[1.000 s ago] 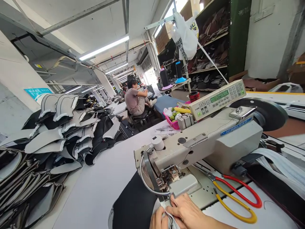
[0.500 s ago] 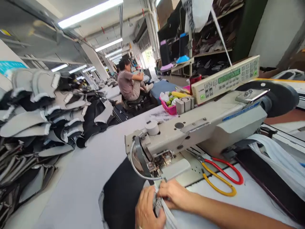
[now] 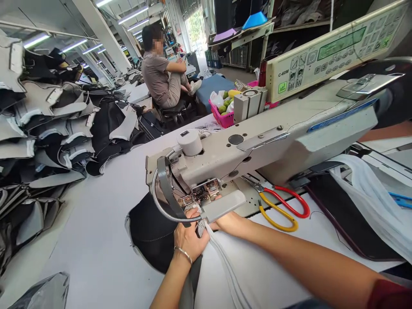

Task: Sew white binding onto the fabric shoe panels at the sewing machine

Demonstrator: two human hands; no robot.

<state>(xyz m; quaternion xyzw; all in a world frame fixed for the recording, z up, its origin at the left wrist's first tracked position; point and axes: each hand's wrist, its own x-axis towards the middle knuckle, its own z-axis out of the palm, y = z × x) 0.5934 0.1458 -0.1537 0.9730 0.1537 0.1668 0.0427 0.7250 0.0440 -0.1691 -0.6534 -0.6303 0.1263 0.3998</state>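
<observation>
A grey industrial sewing machine (image 3: 264, 146) stands across the white table (image 3: 103, 240). Under its needle head lies a black fabric piece (image 3: 151, 234) edged with a white strip (image 3: 225, 266) that runs back toward me. My left hand (image 3: 188, 238), a thin bracelet on its wrist, is closed on the fabric and strip just below the presser foot. My right hand (image 3: 227, 221) reaches under the machine's small work light and pinches the same strip at the needle; its fingertips are partly hidden.
Red-and-yellow-handled scissors (image 3: 280, 208) lie on the machine bed right of my hands. Stacks of grey and black cut pieces (image 3: 48, 128) fill the left. A pink basket of fruit (image 3: 225, 111) sits behind the machine. Another person (image 3: 161, 73) sits farther back. White strip material (image 3: 373, 206) piles at right.
The view has tilted down and closer to the machine. Both my hands have moved up the fabric to the presser foot, with the white strip fed under it.
</observation>
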